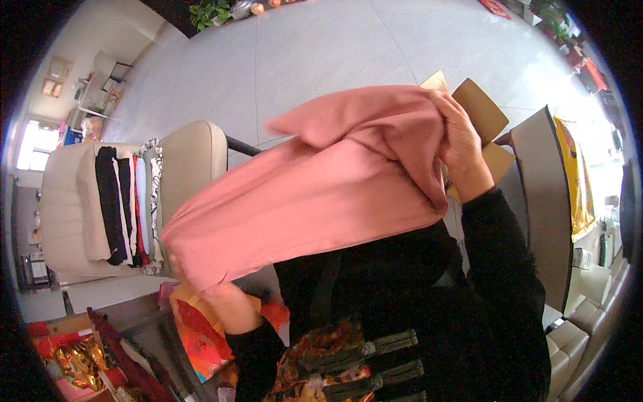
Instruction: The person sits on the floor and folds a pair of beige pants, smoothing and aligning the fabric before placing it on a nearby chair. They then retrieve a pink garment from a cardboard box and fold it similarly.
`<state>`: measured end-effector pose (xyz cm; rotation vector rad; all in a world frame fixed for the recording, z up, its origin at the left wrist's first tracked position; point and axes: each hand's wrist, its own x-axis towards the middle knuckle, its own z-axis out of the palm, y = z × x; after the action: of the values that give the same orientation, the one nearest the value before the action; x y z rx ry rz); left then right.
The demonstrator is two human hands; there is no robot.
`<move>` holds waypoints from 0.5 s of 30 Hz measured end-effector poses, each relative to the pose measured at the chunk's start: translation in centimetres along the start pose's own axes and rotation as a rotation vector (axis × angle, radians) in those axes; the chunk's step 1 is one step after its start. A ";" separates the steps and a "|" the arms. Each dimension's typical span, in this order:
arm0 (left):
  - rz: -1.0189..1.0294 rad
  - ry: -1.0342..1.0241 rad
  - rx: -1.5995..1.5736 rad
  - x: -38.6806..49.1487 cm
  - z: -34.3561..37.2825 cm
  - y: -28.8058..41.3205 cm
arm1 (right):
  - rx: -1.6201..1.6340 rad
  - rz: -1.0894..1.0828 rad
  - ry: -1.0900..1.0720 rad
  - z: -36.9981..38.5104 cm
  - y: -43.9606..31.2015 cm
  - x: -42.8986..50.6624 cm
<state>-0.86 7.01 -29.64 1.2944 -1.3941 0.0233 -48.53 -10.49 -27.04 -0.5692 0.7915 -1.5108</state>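
Note:
A pink cloth garment (301, 196) stretches between my two hands, above my lap. My left hand (221, 296) is at its lower left end, with the fingers hidden under the fabric. The upper right corner is gripped by my right hand (462, 145), and a flap of the cloth folds over loosely there. Beyond the left end, a row of folded clothes (130, 206) in black, white, red, light blue and patterned fabric stands on a beige padded chair (70, 201).
An open cardboard box (479, 110) is behind my right hand. A table (542, 216) with a yellow packet (577, 186) stands at the right. A red and orange bag (196, 326) lies below my left hand, near a box with gold wrapping (80, 362). Potted greenery (208, 14) is at the far edge.

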 end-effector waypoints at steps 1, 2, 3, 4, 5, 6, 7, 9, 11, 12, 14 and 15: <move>-0.004 0.042 0.000 0.9 -0.6 -0.1 | 0.154 -0.001 -0.043 -1.4 -0.5 -0.4; -0.009 0.077 0.000 1.7 -1.1 -0.1 | 0.198 -0.015 0.019 -2.7 -0.7 -0.8; -0.015 0.109 0.002 2.4 -1.6 -0.1 | 0.234 -0.007 0.073 -4.0 -0.6 -1.3; -0.028 0.139 -0.003 3.0 -2.2 0.0 | 0.270 0.001 0.134 -5.3 -0.4 -1.9; -0.041 0.167 -0.007 3.5 -2.8 0.1 | 0.311 0.004 0.159 -6.5 -0.1 -2.2; -0.049 0.192 -0.011 4.1 -3.4 0.2 | 0.342 0.058 0.319 -7.7 0.4 -2.3; -0.058 0.218 -0.017 4.7 -4.2 0.3 | 0.354 0.080 0.352 -9.0 1.0 -2.8; -0.076 0.271 -0.026 5.8 -5.7 0.7 | 0.478 0.143 0.497 -11.4 2.4 -3.7; -0.093 0.318 -0.032 6.9 -7.2 1.0 | 0.460 0.120 0.445 -13.4 3.6 -4.5; -0.097 0.336 -0.036 7.3 -8.0 1.3 | 0.451 0.083 0.466 -14.1 4.1 -4.9; -0.106 0.367 -0.044 8.3 -9.2 1.5 | 0.469 0.146 0.414 -15.1 4.0 -6.1; -0.107 0.377 -0.054 8.7 -9.6 1.6 | 0.344 0.195 0.320 -15.0 4.0 -6.6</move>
<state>7.16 8.28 -19.36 1.2436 -0.9971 0.1483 -56.61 -1.71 -39.04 0.0077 0.7801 -1.5294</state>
